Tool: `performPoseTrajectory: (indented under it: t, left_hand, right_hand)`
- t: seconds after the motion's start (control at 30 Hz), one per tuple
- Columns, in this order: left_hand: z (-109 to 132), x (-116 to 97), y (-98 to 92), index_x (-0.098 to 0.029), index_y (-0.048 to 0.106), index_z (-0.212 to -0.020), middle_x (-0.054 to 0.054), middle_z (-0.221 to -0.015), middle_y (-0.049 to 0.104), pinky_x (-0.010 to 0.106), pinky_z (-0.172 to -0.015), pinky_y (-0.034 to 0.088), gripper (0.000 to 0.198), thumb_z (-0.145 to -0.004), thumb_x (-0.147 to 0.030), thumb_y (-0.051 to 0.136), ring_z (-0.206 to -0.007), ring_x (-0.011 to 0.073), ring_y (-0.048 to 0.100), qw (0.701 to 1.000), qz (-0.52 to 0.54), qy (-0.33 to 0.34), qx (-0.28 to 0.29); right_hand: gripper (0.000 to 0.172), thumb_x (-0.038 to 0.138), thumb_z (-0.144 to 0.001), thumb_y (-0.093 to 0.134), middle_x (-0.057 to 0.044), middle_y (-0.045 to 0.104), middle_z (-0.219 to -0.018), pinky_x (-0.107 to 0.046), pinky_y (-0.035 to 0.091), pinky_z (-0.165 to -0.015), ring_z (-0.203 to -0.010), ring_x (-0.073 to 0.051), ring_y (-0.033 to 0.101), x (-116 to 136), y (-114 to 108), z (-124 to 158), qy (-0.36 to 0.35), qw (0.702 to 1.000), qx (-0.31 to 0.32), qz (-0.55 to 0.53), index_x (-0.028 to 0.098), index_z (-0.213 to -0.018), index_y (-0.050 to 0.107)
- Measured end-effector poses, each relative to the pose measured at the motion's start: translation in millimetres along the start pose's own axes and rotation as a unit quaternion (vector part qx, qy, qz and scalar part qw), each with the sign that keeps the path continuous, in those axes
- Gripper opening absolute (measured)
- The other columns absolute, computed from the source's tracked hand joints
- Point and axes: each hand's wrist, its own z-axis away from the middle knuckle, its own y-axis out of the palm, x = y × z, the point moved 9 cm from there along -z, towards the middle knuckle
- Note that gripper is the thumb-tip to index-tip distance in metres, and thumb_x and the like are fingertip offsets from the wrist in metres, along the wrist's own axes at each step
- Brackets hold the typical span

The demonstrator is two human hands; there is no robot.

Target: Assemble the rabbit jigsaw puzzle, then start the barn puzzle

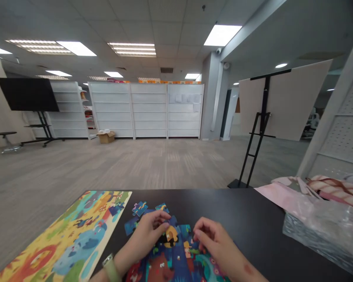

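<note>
Puzzle [179, 258] lies at six o'clock on the tabletop [250, 223]; left hand [148, 228] at its eleven, right hand [213, 237] at its one, fingers curled, any grip impossible to tell. Best to align squarely, then press lightly, flat.

Black table [253, 223] beneath puzzle pieces [139, 208], animal sheet [79, 243], clear plastic [320, 229].
</note>
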Motion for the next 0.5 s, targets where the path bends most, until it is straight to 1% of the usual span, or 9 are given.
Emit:
performPoseTrajectory:
  t: [0.07, 0.17, 0.37, 0.5]
  left_hand:
    - [-2, 6, -9.8, -0.016, 0.072, -0.102, 0.004, -0.087, 0.072, 0.029, -0.073, 0.050, 0.025, -0.089, -0.036, 0.063, -0.081, 0.0198, 0.067, 1.000, -0.029, -0.005, 0.002]
    - [-4, 12, -14.6, -0.019, 0.077, -0.101, 0.004, -0.088, 0.075, 0.028, -0.072, 0.050, 0.025, -0.087, -0.034, 0.063, -0.080, 0.0203, 0.068, 0.997, -0.074, -0.007, 0.008]
    - [-3, 9, -9.0, -0.023, 0.080, -0.103, 0.003, -0.092, 0.078, 0.028, -0.070, 0.048, 0.024, -0.087, -0.033, 0.065, -0.077, 0.0198, 0.066, 0.989, -0.147, 0.004, 0.008]
    - [-2, 1, -5.2, -0.024, 0.079, -0.105, 0.003, -0.099, 0.079, 0.028, -0.076, 0.050, 0.024, -0.088, -0.031, 0.064, -0.085, 0.0206, 0.068, 0.984, -0.174, 0.021, 0.008]
  right_hand:
    - [0.022, 0.039, -0.089, 0.057, 0.001, 0.062, -0.072, -0.024, 0.041, -0.057, -0.060, -0.012, 0.056, -3, -2, 0, 0.002, 1.000, -0.001, 0.017, 0.019, -0.079, 0.060]
    - [0.019, 0.035, -0.089, 0.055, 0.001, 0.061, -0.072, -0.024, 0.041, -0.058, -0.062, -0.013, 0.055, -5, 0, 0, 0.003, 0.999, 0.011, 0.043, 0.019, -0.080, 0.061]
    - [0.013, 0.029, -0.088, 0.054, 0.004, 0.055, -0.065, -0.024, 0.038, -0.057, -0.062, -0.013, 0.053, -5, 4, -2, 0.006, 0.996, 0.016, 0.087, 0.020, -0.080, 0.060]
    - [0.012, 0.025, -0.087, 0.053, 0.005, 0.052, -0.062, -0.024, 0.034, -0.056, -0.060, -0.013, 0.050, -4, 4, -2, -0.002, 0.993, 0.016, 0.118, 0.020, -0.079, 0.060]
